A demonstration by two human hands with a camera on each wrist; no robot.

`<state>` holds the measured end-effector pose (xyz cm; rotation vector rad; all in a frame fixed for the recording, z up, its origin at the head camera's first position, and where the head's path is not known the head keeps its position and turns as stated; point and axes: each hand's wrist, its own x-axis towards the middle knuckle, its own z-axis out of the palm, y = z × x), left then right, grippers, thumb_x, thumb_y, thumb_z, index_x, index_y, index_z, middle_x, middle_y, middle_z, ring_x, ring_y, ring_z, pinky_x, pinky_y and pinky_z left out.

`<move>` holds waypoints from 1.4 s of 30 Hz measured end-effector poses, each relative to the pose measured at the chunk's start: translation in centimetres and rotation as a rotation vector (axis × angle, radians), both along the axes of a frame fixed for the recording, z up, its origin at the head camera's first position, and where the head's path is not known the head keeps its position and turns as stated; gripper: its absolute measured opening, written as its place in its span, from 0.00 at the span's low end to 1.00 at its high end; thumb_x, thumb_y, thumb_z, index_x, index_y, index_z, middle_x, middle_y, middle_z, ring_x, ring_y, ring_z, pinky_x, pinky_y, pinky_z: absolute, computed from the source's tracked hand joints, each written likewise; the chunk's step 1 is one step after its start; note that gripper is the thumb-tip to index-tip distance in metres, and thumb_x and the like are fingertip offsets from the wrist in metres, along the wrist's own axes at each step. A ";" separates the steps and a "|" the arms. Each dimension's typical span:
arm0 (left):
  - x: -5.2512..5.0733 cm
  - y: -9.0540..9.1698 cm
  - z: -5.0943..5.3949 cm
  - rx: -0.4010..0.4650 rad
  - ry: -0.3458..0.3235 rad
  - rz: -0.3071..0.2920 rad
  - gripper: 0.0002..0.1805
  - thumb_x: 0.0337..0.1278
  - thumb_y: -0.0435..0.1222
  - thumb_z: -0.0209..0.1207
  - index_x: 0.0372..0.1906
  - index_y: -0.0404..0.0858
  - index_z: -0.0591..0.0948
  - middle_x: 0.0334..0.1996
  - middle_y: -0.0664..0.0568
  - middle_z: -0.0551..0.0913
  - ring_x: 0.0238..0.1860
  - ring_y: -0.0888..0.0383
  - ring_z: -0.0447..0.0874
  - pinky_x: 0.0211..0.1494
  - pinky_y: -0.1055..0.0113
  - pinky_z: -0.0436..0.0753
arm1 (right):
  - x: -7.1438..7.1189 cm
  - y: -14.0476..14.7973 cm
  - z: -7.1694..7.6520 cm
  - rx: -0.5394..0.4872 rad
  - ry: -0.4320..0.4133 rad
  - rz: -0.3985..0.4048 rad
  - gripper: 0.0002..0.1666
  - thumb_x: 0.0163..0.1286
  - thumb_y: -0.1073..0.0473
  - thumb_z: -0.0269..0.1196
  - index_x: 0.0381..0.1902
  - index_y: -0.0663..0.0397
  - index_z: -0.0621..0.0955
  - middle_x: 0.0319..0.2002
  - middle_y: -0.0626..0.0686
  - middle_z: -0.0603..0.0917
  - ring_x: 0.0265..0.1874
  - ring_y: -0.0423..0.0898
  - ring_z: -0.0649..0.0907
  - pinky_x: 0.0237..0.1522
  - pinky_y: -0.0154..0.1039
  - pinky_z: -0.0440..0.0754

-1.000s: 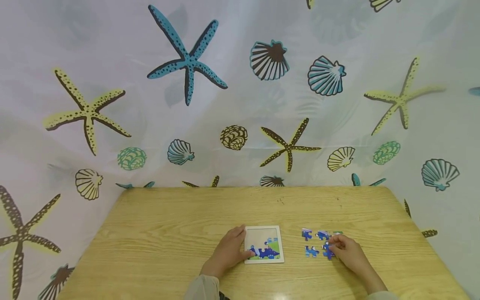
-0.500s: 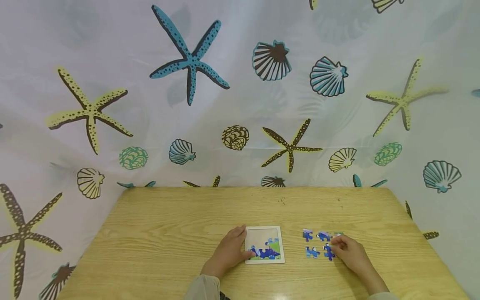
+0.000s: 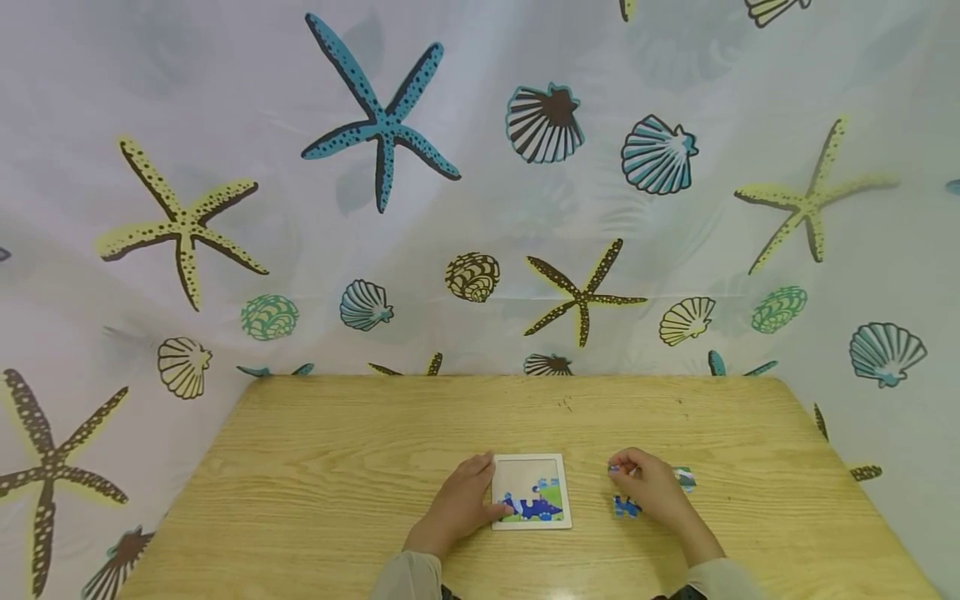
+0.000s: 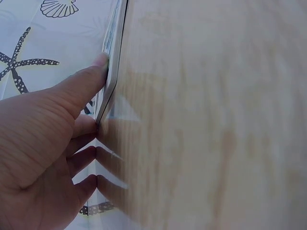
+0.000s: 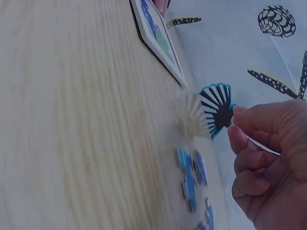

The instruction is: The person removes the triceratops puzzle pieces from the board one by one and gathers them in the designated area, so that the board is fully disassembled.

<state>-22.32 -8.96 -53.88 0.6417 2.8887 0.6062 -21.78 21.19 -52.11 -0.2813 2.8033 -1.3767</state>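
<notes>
Bench: 1, wood top, carries tray + loose pcs.
Tray: 1, white rim, sq., flat on bench btwn the 2 hands, nearer L hand.
Fitted pcs: purple/blue/green, along btm and up R side of tray; seams too small for exact count. Pale base shows upper L.
L hand: at tray's L edge, thumb over lower L rim, index by top L corner. Grip spread wide, fingers relaxed, bracing tray rather than pinching. In L wrist view, other fingertips touch bench.
R hand: R of tray, well apart from it, over loose pcs. Grip nearly closed, thumb + index tips v. close, other fingers curled; can't tell if a pc is btwn tips.
Loose pcs: 3 visible in head view, total unclear (hand covers part, R wrist view blurred).
 - pc A: at R fingertips, contact unclear.
 - pc B: blue, just below hand.
 - pc C: green/white, beyond hand, partly hidden.
Sleeves: 2, light, L + R.
Backdrop: 1 white sheet, approx 5 starfish, 3 round shells, plus fan shells.
</notes>
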 end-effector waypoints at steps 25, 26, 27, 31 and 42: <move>-0.1 -0.1 -0.4 0.000 -0.010 0.009 0.44 0.53 0.54 0.62 0.67 0.29 0.65 0.70 0.43 0.61 0.70 0.46 0.58 0.71 0.53 0.59 | -1.8 -8.0 -1.6 0.034 -0.063 0.198 0.07 0.62 0.65 0.63 0.39 0.58 0.80 0.25 0.45 0.73 0.25 0.41 0.71 0.26 0.32 0.70; -0.2 -0.1 -0.4 0.000 -0.008 0.009 0.44 0.53 0.53 0.63 0.67 0.29 0.65 0.70 0.43 0.61 0.70 0.46 0.58 0.71 0.53 0.59 | -1.8 -8.1 -1.7 0.043 -0.065 0.200 0.07 0.62 0.65 0.63 0.39 0.58 0.80 0.24 0.45 0.73 0.24 0.41 0.71 0.26 0.32 0.70; -0.2 -0.1 -0.4 -0.001 -0.005 0.008 0.44 0.53 0.53 0.63 0.67 0.29 0.65 0.70 0.43 0.61 0.70 0.46 0.58 0.71 0.53 0.60 | -1.8 -8.1 -1.7 0.052 -0.065 0.204 0.07 0.62 0.65 0.64 0.39 0.57 0.81 0.24 0.45 0.73 0.24 0.41 0.71 0.25 0.32 0.69; -0.2 -0.1 -0.5 -0.005 0.006 0.008 0.44 0.53 0.54 0.63 0.67 0.28 0.66 0.70 0.43 0.62 0.69 0.46 0.58 0.71 0.53 0.60 | -1.8 -8.2 -1.5 0.069 -0.071 0.224 0.07 0.60 0.65 0.66 0.37 0.57 0.80 0.23 0.46 0.71 0.23 0.41 0.70 0.25 0.32 0.69; 0.0 -0.1 -0.4 0.000 0.008 0.016 0.43 0.52 0.53 0.64 0.66 0.28 0.67 0.69 0.42 0.63 0.69 0.45 0.59 0.71 0.53 0.61 | -1.6 -8.6 -1.1 0.128 -0.058 0.218 0.08 0.58 0.64 0.67 0.35 0.54 0.79 0.31 0.50 0.69 0.31 0.45 0.70 0.34 0.37 0.71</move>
